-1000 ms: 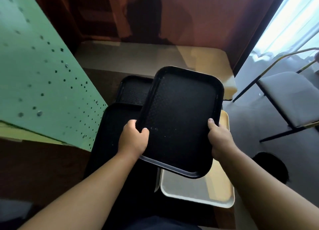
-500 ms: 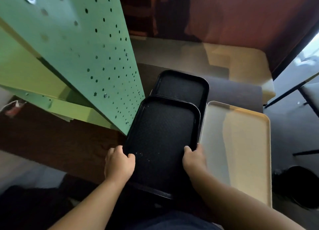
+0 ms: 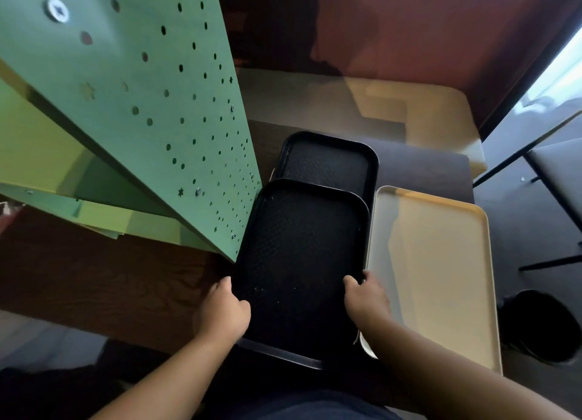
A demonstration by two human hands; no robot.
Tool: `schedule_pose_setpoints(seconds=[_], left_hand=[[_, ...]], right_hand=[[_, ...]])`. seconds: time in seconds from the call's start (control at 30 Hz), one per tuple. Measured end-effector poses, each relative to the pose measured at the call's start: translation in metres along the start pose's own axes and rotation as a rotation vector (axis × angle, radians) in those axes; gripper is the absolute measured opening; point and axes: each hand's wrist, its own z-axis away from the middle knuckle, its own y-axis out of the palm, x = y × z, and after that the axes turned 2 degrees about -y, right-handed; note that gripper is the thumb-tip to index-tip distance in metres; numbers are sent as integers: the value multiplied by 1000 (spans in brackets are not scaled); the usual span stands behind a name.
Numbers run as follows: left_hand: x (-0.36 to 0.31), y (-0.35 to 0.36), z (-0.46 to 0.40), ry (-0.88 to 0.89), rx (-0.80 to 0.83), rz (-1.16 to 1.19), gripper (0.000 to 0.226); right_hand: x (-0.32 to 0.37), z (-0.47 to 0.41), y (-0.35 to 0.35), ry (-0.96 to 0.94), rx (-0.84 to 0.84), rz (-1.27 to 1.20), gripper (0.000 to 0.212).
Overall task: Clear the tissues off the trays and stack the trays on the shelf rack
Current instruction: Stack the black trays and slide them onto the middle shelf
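Hold: the near black textured plastic tray [image 3: 302,262] is gripped at its long edges, the left hand [image 3: 224,313] and right hand [image 3: 367,296] both curled closed around the rim.
Position: it is laid overlapping a second black tray [image 3: 327,162], beside the cream rectangular tray [image 3: 441,262].
Tissues: none are seen.
Snag risk: its far left corner could be caught on the green perforated shelf rack panel [image 3: 176,104].
Slip risk: the overhanging near edge could be tipped if released.

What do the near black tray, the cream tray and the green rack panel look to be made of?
Near black tray: probably moulded plastic, matte, with a fine pebbled texture. Cream tray: likely smooth plastic, with a rolled rim and soft sheen. Green rack panel: seemingly painted sheet metal, given its punched holes and screws.
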Motion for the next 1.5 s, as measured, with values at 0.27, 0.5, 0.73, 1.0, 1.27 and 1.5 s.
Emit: schedule_pose_setpoints(seconds=[0.27, 0.5, 0.73, 1.0, 1.27, 1.5], left_hand=[[-52, -4, 22, 59, -49, 85, 81], [-102, -19, -14, 207, -92, 19, 84], [-110, -17, -29, 338, -71, -107, 82], [-97, 2, -24, 468, 188, -499, 86], [-85, -1, -23, 642, -36, -562, 94], [-73, -29, 1, 862, -338, -180, 56]], right_hand=[[17, -31, -36, -116, -166, -219, 34], [74, -78, -52, -157, -155, -264, 38], [104, -90, -34, -50, -88, -45, 55], [103, -98, -42, -46, 34, 70, 39], [135, -66, -81, -48, 276, -249, 19], [178, -6, -125, -213, 305, -300, 19]])
